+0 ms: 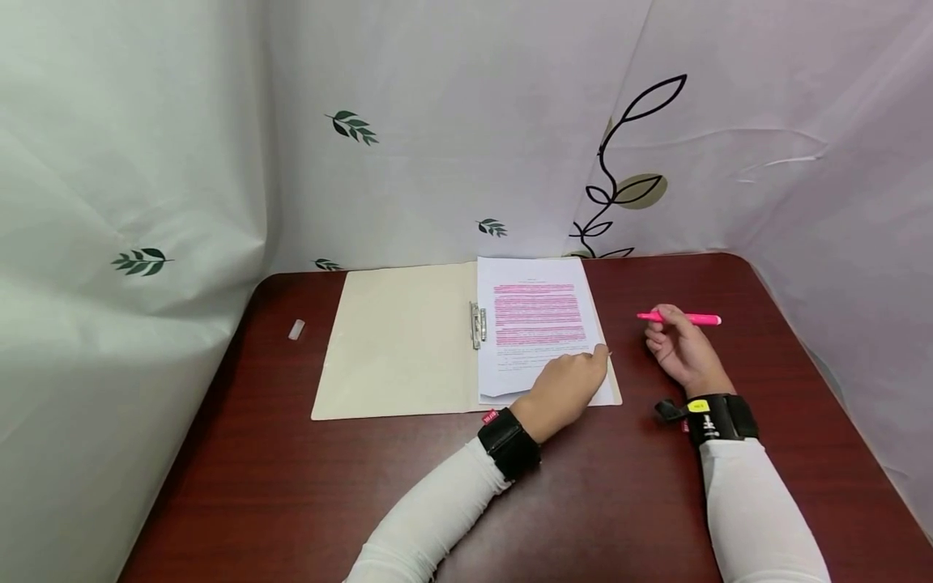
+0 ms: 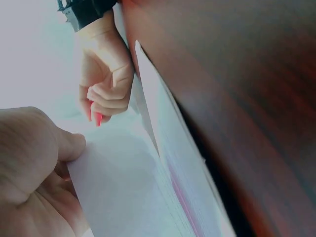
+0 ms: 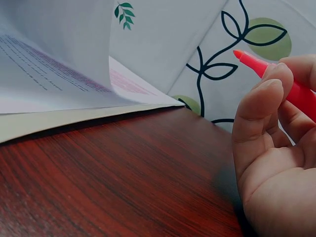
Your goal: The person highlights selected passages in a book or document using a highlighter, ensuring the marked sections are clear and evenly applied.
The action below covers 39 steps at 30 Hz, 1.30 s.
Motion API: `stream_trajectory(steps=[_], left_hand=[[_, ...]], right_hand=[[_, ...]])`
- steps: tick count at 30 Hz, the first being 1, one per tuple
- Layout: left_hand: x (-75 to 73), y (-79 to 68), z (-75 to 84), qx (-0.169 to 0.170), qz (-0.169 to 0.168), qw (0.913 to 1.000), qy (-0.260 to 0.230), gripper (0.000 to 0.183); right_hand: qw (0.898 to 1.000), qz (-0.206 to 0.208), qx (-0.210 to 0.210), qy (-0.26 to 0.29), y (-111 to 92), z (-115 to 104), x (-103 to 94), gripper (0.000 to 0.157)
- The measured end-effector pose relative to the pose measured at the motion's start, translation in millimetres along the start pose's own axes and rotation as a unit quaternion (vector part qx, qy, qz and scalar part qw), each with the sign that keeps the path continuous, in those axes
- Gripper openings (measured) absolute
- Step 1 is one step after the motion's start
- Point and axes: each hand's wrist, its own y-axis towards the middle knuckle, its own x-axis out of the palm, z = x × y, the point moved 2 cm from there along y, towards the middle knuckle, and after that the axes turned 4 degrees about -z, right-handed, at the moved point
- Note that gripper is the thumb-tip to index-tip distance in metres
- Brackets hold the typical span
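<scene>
My left hand (image 1: 563, 387) pinches the right edge of the top sheet of paper (image 1: 539, 316) between thumb and fingers. That sheet is partly raised and curved in the right wrist view. Pink highlighting covers most of its upper printed lines; the lower lines are plain. More sheets lie beneath it in an open cream folder (image 1: 401, 340), whose metal clip (image 1: 477, 325) sits along the fold. To the right of the folder, my right hand (image 1: 683, 350) holds a pink highlighter (image 1: 703, 319) above the table, its uncapped tip pointing left.
A small whitish block (image 1: 296, 329) lies on the dark red-brown table (image 1: 466, 502), left of the folder. White curtains with leaf prints (image 1: 437, 138) hang behind the table and along both sides. The folder lies at the table's far edge.
</scene>
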Motion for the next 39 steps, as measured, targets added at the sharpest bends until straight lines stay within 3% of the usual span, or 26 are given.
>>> stream_trajectory(steps=[6, 17, 25, 34, 39], left_hand=[[-6.5, -1.9, -8.6, 0.002, 0.027, 0.9996, -0.009, 0.012], [-30.0, -13.5, -30.4, -0.022, 0.1, 0.9894, -0.103, 0.031], [-52.5, -29.0, -51.9, -0.065, 0.116, 0.9669, -0.218, 0.035], [-80.8, -54.2, -85.1, -0.147, 0.082, 0.934, -0.315, 0.039], [-86.7, -70.2, -105.4, -0.178, 0.072, 0.9145, -0.356, 0.042]], right_hand=[[1.0, 0.005, 0.005, 0.003, -0.3, -0.8, 0.6, 0.043], [1.0, 0.008, 0.006, 0.008, -1.8, -2.4, 0.6, 0.043], [1.0, 0.017, 0.012, 0.015, -3.3, -1.3, 0.5, 0.042], [1.0, 0.016, 0.013, 0.014, -3.2, -0.5, 3.4, 0.039], [1.0, 0.012, 0.005, 0.009, -3.9, -0.8, 3.6, 0.04]])
